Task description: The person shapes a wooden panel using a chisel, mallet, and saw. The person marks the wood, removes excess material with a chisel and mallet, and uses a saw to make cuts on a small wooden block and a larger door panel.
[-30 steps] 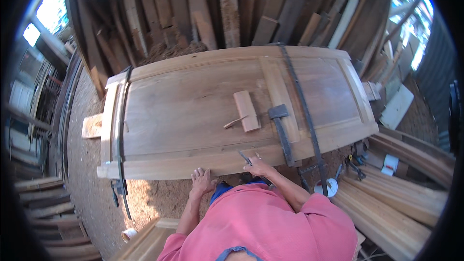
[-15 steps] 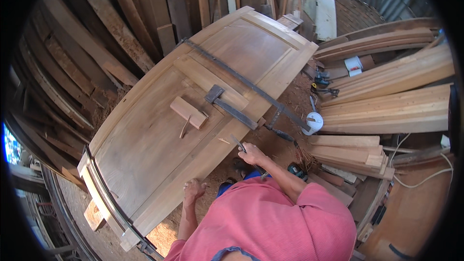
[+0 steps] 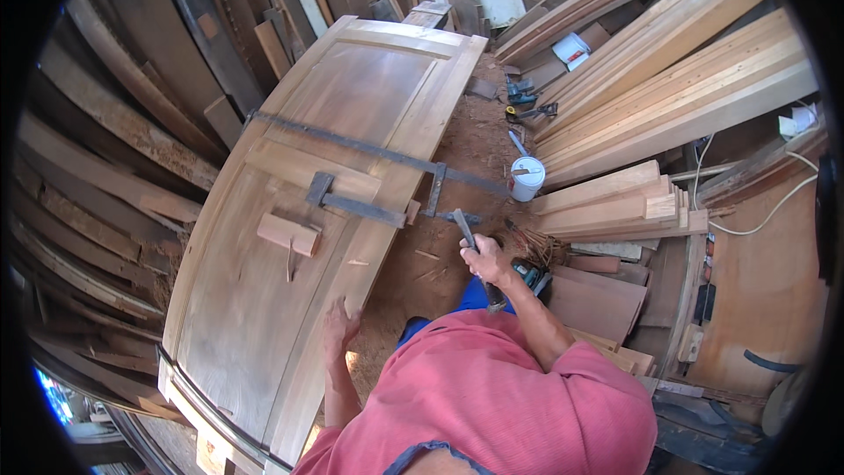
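Note:
My right hand point(image 3: 485, 261) is closed round a chisel point(image 3: 462, 222), held off the near edge of a panelled wooden door point(image 3: 237, 273), its blade pointing up and away. The chisel's dark handle shows below my fist. My left hand point(image 3: 339, 327) rests with its fingers stretched out at the door's near edge, holding nothing. On the door lie a hammer point(image 3: 363, 209), a reddish wooden block point(image 3: 288, 235) with a thin stick beside it, and a small wood chip point(image 3: 358, 262). A metal bar clamp point(image 3: 352, 148) crosses the door.
A second clamp point(image 3: 215, 409) spans the door's near left end. Rough boards point(image 3: 105, 123) lean along the left. To the right are a white bucket point(image 3: 526, 179), stacked planks point(image 3: 668, 88), short boards point(image 3: 615, 198), a power tool point(image 3: 527, 273) and a pale cable point(image 3: 765, 229).
The view has turned to the right, so the door sits further left. My right hand has carried the chisel away from the door's edge; my left hand stays at that edge.

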Demonstrator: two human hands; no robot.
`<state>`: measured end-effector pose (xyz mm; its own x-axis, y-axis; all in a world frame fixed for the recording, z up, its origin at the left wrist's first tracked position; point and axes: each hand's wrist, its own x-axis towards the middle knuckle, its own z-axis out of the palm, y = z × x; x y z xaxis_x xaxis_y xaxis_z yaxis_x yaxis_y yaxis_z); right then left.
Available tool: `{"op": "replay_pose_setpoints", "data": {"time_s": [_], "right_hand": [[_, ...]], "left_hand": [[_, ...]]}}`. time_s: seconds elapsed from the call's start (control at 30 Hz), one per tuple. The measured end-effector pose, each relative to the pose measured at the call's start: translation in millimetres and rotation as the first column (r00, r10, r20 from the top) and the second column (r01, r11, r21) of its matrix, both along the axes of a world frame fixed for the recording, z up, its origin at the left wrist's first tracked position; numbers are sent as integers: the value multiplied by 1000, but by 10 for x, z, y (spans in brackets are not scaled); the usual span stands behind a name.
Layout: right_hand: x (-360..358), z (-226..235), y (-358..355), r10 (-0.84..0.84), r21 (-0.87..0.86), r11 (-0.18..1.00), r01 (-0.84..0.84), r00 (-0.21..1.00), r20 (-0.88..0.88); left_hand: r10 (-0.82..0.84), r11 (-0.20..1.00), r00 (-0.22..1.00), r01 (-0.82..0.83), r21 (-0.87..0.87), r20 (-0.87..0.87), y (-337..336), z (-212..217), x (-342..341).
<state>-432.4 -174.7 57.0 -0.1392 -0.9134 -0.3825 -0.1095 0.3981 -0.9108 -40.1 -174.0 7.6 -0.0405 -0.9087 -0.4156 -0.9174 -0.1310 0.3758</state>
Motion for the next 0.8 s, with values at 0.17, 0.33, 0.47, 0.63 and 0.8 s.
{"op": "replay_pose_setpoints", "data": {"time_s": [0.17,0.33,0.47,0.63,0.8], "right_hand": [[-862,-78,-230,-175,-57,979,194,955,239],[-2110,-298,-453,-417,0,905,426,885,206],[-3077,-549,-403,-527,36,849,528,849,-22],[-3887,-641,-461,-429,211,867,451,892,-145],[-4196,-798,-1002,-322,207,907,367,921,-220]], "left_hand": [[-163,982,984,154,-109,-79,-930,5,-1048],[-228,958,972,215,-191,-47,-1913,-189,-2144],[-117,982,993,110,-153,-35,-2585,-340,-2869],[164,985,978,-170,-37,-133,-3061,-615,-3409],[111,992,994,-109,61,-18,-3238,-573,-3595]]}}
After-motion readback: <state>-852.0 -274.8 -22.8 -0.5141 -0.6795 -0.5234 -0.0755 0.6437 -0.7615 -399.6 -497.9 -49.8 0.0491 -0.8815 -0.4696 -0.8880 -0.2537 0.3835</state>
